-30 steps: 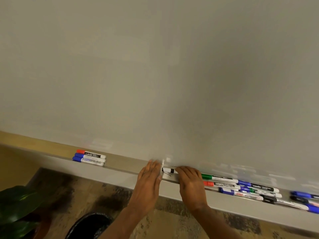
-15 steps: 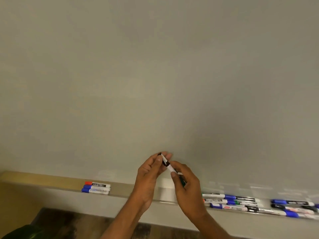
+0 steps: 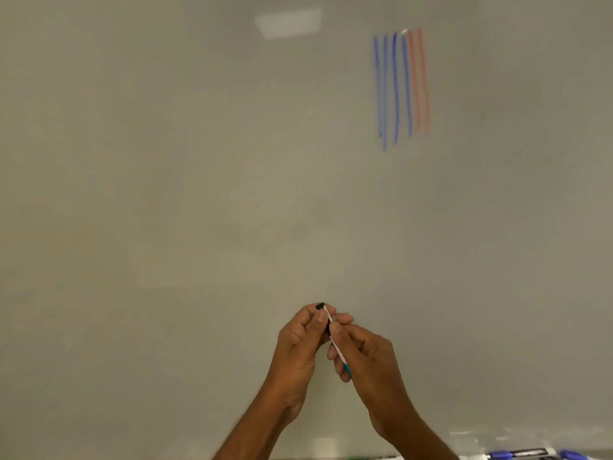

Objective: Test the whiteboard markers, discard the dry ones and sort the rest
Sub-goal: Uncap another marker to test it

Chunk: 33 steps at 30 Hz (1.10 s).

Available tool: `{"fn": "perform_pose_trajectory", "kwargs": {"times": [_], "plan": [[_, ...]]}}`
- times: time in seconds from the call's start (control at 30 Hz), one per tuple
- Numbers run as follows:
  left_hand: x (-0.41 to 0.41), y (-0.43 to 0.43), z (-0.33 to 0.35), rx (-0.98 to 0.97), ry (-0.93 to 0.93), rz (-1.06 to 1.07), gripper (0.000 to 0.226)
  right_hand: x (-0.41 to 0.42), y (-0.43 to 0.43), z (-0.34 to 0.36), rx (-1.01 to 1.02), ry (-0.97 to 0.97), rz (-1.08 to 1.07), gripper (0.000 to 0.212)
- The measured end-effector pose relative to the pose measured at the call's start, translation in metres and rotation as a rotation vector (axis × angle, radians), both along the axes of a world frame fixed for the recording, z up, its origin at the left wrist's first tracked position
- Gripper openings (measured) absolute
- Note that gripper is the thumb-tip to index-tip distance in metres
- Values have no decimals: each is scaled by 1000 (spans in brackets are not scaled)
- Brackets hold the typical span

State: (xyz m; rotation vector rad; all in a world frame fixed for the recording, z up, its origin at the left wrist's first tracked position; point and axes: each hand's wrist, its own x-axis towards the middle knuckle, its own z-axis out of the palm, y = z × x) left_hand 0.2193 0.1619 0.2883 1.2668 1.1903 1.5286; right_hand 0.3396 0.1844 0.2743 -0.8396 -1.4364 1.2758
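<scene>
**Marker lifted off the tray and held in both hands at the board**

I saw both hands raised in front of the whiteboard, well above where they had been a second earlier, when they were down at the tray picking the marker up. Half a second before, the tray still ran across the view; now only a sliver of it showed, below and right of the right hand, with blue-capped markers lying there.

The left hand was closed on the marker's upper part, fingertips pinching just under the dark end that stuck out above them. The right hand was closed around the lower barrel, a teal end showing under its fingers. The marker slanted up and left between the hands.

Blue and red strokes, unseen in the earlier views, stood on the board far above and right of the right hand.
</scene>
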Motion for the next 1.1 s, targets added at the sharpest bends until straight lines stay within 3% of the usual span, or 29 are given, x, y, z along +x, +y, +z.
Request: {"fn": "perform_pose_trajectory", "kwargs": {"times": [0.5,0.6,0.7,0.83,1.03,1.1], "plan": [[73,7,68,161,36,-22,31,66,-1,62,105,43,-104,47],[77,12,80,227,26,49,29,79,3,67,72,8,-26,44],[72,20,94,305,24,153,29,96,10,75,65,62,75,28],[58,36,114,453,142,338,23,117,15,103,184,223,42,27],[48,57,159,678,367,468,24,132,32,156,-50,803,302,31],[42,66,169,712,428,485,32,132,38,171,24,827,278,30]]}}
